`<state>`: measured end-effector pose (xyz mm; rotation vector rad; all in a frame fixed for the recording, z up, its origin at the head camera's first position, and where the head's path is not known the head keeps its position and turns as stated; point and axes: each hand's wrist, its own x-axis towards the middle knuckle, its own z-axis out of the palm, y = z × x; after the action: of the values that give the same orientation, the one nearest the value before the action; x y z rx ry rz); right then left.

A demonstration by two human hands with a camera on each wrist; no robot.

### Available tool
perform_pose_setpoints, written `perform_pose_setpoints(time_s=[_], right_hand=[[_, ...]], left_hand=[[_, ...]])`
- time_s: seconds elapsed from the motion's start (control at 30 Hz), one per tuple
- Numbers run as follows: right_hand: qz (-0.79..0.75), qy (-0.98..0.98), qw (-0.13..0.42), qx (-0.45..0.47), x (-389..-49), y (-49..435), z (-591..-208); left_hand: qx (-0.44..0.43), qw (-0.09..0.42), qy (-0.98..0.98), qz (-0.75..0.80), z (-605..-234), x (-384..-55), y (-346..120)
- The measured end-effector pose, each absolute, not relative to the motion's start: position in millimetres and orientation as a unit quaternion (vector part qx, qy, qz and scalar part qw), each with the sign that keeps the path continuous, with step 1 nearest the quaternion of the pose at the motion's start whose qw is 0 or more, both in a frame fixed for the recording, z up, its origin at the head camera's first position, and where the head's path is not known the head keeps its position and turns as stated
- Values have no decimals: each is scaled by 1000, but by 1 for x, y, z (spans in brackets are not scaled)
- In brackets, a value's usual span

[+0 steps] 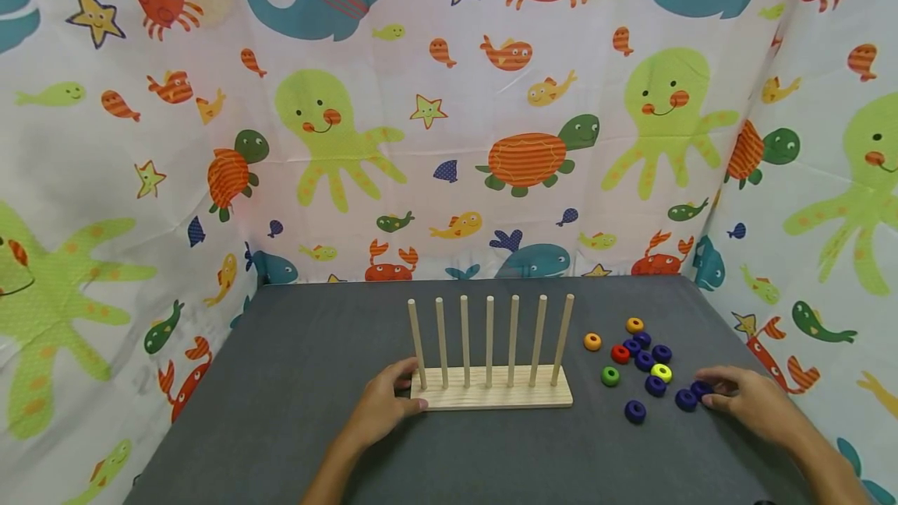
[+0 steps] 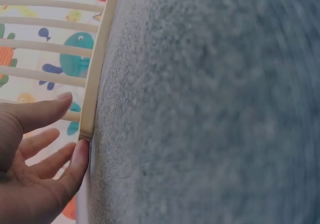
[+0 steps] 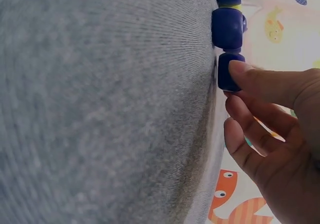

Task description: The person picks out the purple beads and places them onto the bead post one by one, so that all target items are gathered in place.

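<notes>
A wooden peg rack (image 1: 491, 397) with a row of upright pegs stands mid-table. My left hand (image 1: 384, 400) grips its left end, thumb at the front corner and fingers toward the back. In the left wrist view, one fingertip (image 2: 80, 156) touches the base's end (image 2: 89, 114). To the right, my right hand (image 1: 751, 400) pinches a dark blue ring bead (image 3: 231, 72) by thumb and finger at table level. Another dark blue bead (image 1: 686, 400) sits just left of it.
Several more beads lie between rack and right hand: dark blue (image 1: 634, 411), green (image 1: 610, 376), red (image 1: 620, 354), yellow (image 1: 661, 372) and orange (image 1: 592, 341). A sea-animal curtain (image 1: 449, 178) encloses the grey table (image 1: 295, 380) at back and sides.
</notes>
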<state>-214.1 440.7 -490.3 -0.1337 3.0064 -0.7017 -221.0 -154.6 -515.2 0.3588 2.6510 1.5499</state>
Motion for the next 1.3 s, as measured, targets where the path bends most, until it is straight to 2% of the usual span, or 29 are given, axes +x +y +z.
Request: perform_pose_setpoints(time_s=[0.27,0.63,0.77,1.03,1.3], right_hand=[[-224,973,-31,-50,-210,431,-484],[-237,970,-39,-46,-205,393,-455],[-244,966,-68,-58,-202,378,-449],[-273,943,-161,-98,-200,343,-437],[-295,929,-185,-122,-198,311,-424]], left_hand=[[99,21,856,507,-516,-219,-156],[90,12,849,520,-519,-219,-156],[88,16,847,524,-520,-219,-157],[82,25,824,560,-520,-218,-156],[78,28,815,574,-521,-215,-157]])
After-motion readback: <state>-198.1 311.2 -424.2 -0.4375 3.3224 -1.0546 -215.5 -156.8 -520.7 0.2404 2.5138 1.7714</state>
